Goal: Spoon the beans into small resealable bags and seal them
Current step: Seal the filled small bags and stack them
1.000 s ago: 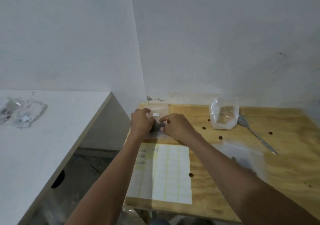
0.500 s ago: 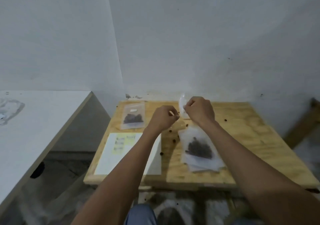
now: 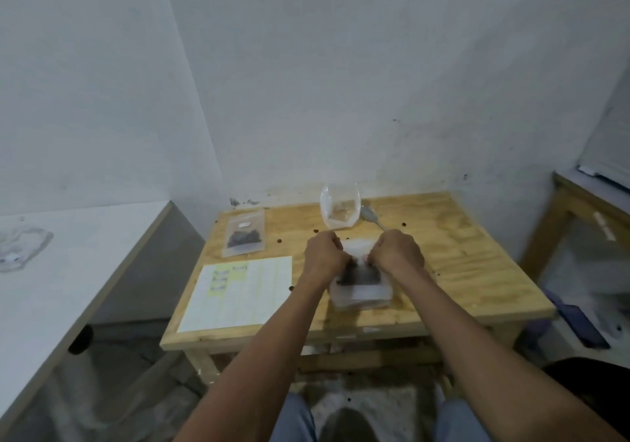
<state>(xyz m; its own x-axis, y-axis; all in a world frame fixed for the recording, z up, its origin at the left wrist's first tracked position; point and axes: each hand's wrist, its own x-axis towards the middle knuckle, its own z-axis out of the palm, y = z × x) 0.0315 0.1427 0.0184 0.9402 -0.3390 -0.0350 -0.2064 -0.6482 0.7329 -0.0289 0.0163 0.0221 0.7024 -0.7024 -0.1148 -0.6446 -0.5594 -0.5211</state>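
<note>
A small clear resealable bag [image 3: 360, 276] with dark beans in it lies on a stack of empty bags [image 3: 364, 300] near the middle of the wooden table [image 3: 453, 264]. My left hand [image 3: 322, 254] pinches its top edge on the left and my right hand [image 3: 397, 252] pinches it on the right. A filled bag of beans [image 3: 244, 237] lies at the back left. An open clear plastic bag [image 3: 340, 210] stands at the back, with a metal spoon [image 3: 372, 218] beside it, partly hidden by my right hand.
A sheet of labels [image 3: 238, 291] lies at the table's front left. Loose beans dot the wood. A white counter [image 3: 51, 288] stands to the left, another wooden table [image 3: 586, 203] to the right, and the wall is close behind.
Both hands came down from near the back of the table onto the bean bag on the stack and now pinch its top edge. The camera view shifted right and back.
</note>
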